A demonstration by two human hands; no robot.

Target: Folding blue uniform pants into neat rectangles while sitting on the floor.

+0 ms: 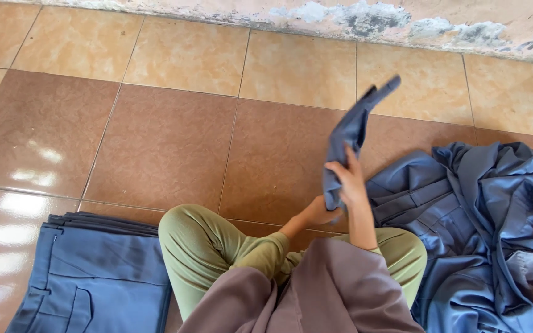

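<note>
Seated on the tiled floor [168, 148], the person is lifting a blue-grey garment [348, 139] clutched in both hands, right hand [348, 180] above left hand [321, 213], apparently before straightening it for folding, between the right heap [495, 222] and left folded stack [100, 271].

Both hands gripped a blue-grey garment [348, 132]: right hand [348, 179] high, left hand [319, 213] below. Folded trousers stack [97, 271] lay on left, loose heap [495, 228] on right, tiled floor [161, 142].
</note>
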